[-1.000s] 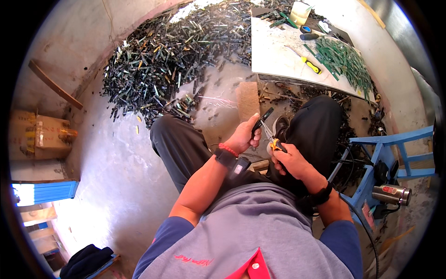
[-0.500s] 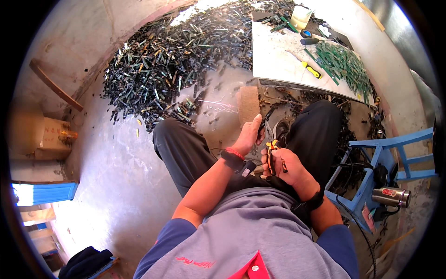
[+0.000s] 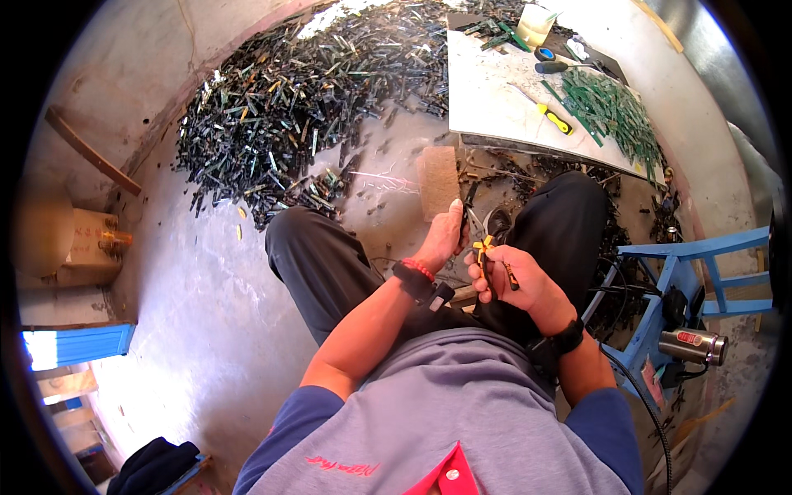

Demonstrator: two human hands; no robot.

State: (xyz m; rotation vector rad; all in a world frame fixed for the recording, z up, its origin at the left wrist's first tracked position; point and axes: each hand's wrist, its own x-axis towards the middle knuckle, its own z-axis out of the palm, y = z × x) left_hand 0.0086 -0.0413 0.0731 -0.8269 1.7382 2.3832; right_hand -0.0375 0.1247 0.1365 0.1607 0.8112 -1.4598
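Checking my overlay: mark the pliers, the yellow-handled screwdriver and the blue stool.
pliers (image 3: 487, 247), head view, on the yellow handle by the right hand.
yellow-handled screwdriver (image 3: 558, 120), head view, on its handle.
blue stool (image 3: 693, 247), head view, on its top rail.

Sunlit concrete floor (image 3: 190, 313), blue stool (image 3: 693, 272)

A tan cardboard box (image 3: 73, 239) with dark printing on its side stands at the far left against the wall. At the right, beside the blue stool (image 3: 693, 272), a silver flask (image 3: 695, 346) lies sideways, carrying a small red label.
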